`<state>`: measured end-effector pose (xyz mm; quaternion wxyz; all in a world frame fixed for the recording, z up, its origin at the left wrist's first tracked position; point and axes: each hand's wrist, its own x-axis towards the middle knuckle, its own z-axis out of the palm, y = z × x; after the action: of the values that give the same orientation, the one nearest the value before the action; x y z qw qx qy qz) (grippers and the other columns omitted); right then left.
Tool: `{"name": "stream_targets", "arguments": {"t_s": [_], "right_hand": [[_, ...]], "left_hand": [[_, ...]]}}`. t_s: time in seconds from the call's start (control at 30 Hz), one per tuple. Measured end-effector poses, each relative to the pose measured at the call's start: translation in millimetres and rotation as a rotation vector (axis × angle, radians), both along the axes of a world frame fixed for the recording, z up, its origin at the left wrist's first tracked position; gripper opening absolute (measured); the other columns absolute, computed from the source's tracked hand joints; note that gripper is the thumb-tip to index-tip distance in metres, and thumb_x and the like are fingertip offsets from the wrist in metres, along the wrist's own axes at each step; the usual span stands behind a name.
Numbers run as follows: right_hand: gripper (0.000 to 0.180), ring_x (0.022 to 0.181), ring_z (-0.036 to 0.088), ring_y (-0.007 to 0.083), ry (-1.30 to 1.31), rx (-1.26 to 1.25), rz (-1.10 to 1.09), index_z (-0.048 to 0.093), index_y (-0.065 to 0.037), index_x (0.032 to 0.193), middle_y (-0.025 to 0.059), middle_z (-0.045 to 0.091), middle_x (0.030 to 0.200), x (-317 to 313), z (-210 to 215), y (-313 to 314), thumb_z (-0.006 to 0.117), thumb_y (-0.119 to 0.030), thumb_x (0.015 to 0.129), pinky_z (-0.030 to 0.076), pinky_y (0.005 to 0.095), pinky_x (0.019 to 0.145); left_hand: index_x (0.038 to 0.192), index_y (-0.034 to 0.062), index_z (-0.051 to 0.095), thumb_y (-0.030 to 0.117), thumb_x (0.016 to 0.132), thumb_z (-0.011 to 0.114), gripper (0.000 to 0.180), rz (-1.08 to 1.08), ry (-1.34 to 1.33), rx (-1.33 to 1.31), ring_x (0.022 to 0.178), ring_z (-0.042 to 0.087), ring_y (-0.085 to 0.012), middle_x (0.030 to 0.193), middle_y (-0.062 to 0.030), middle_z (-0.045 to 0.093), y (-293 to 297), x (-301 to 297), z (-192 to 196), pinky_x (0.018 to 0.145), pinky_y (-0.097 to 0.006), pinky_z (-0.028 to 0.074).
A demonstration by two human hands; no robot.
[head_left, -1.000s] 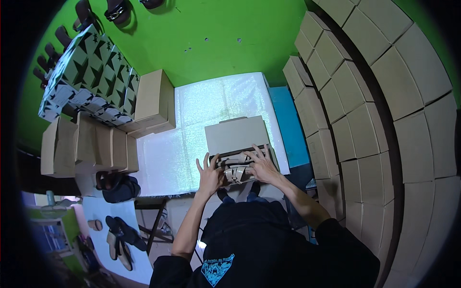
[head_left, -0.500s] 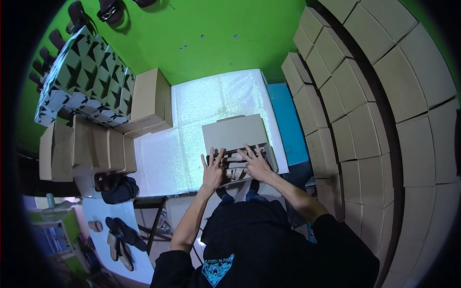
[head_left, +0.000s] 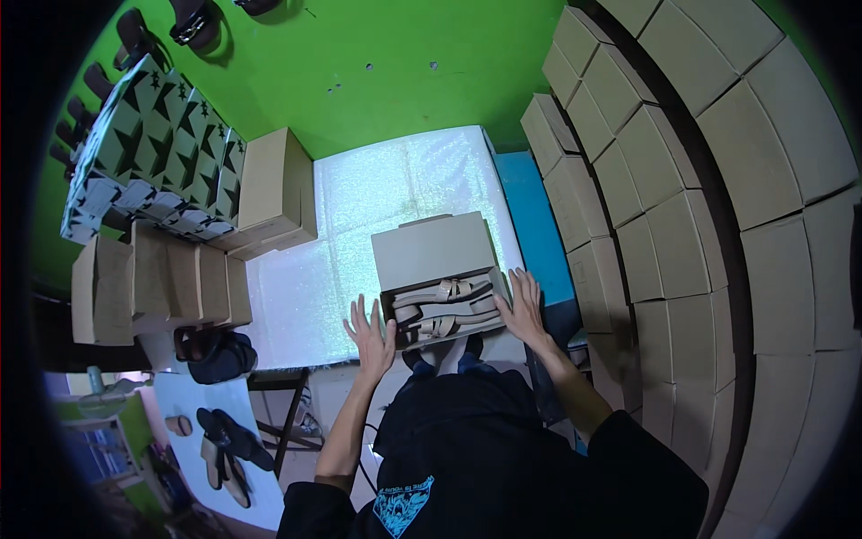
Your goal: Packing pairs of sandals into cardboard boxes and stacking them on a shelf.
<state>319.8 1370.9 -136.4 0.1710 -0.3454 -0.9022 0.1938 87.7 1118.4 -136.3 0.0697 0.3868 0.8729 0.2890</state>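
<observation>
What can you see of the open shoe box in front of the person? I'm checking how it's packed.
The open shoe box is plain brown cardboard, lying on the white padded table near its front edge. Its lid is folded back, away from the person. Inside lies a pair of beige strappy sandals, side by side. The left hand and right hand flank the box, spread open at its sides.

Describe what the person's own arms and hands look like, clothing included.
Both arms are bare from above the elbow down to the left hand and right hand. No gloves, rings or watch can be made out. The black top has short, loose sleeves and a light blue printed emblem low on its front.
</observation>
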Motion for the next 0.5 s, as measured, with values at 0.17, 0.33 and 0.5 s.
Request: {"name": "stream_targets", "arguments": {"t_s": [0.17,0.33,0.5], "right_hand": [[0.079,0.141,0.027,0.0460,-0.063,-0.099,0.119,0.026,0.004,0.153,0.0268,0.030,0.153,5.9,-20.1,-9.2,0.055,-0.044,0.097,0.019,0.0568,0.116],[0.077,0.141,0.027,0.0465,-0.089,-0.062,0.131,0.028,0.001,0.153,0.0281,0.028,0.154,-0.4,-28.7,-13.1,0.055,-0.044,0.096,0.018,0.0605,0.115],[0.076,0.140,0.028,0.0456,-0.115,-0.025,0.065,0.031,0.000,0.152,0.0278,0.029,0.153,-14.8,-30.6,-7.0,0.059,-0.041,0.094,0.019,0.0612,0.113]], "left_hand": [[0.158,0.0018,0.016,0.041,0.101,0.042,0.073,-0.029,-0.135,-0.163,0.151,0.006,-0.0443,0.164,-0.0230,0.010,-4.7,11.5,-27.2,0.115,-0.068,-0.001],[0.158,0.0042,0.016,0.045,0.104,0.031,0.069,-0.045,-0.088,-0.157,0.152,0.006,-0.0423,0.165,-0.0195,0.007,8.9,20.5,-33.9,0.115,-0.067,0.001],[0.156,-0.0012,0.020,0.040,0.100,0.044,0.073,0.064,-0.116,-0.156,0.151,0.005,-0.0444,0.163,-0.0255,0.009,20.9,23.1,-31.5,0.116,-0.067,0.000]]}}
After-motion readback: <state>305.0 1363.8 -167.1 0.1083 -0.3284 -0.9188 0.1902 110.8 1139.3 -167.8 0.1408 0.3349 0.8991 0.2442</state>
